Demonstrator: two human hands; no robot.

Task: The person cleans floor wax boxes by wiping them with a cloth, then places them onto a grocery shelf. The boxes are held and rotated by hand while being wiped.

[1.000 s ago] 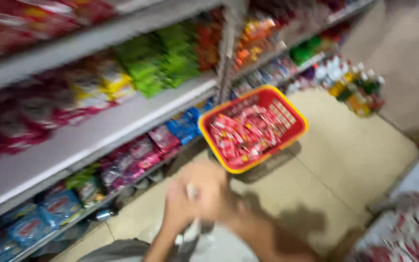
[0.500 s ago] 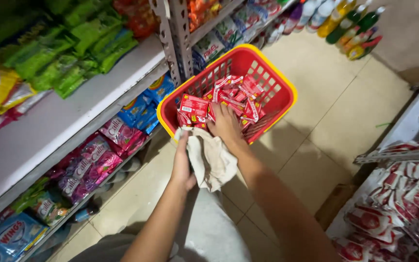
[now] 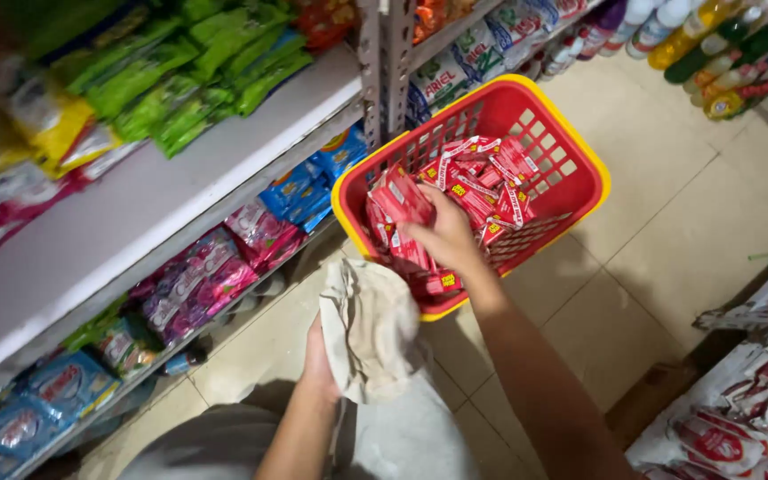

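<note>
— Where do we have our hands?

— Our right hand (image 3: 442,236) is down inside the red basket (image 3: 571,182), fingers curled together on one of the red packets (image 3: 477,182) at the near-left part of the heap. Our left hand (image 3: 317,364) sits lower, outside the basket, its fingers clamped on a crumpled beige cloth (image 3: 371,324) that hangs just beside the basket's near corner.

— How does the basket lie?

— It stands on the tiled floor (image 3: 668,258), turned cornerwise to us. Its long axis runs from the near-left corner by the shelf unit up to the far-right corner that points at the bottles (image 3: 713,44). The yellow rim shows all round except where our wrist crosses it.

— And the packets?

— We see no single direction: they lie jumbled, mostly flat, some tilted against the left wall of the basket. The one under our fingers is largely hidden, so we cannot tell which way it points.

— What hems us in?

— On the left, the white shelf (image 3: 162,191) edge overhangs blue and pink bags on the lower shelf, and the grey upright post (image 3: 384,53) stands just beside the basket's far-left side. At the bottom right, a stack of red-and-white sacks (image 3: 748,418) lies near our right forearm.

— Where is there room?

— To the right of the basket and beyond it, bare tiles stretch toward the bottles. Between the basket and the sacks, the floor lies open too.
</note>
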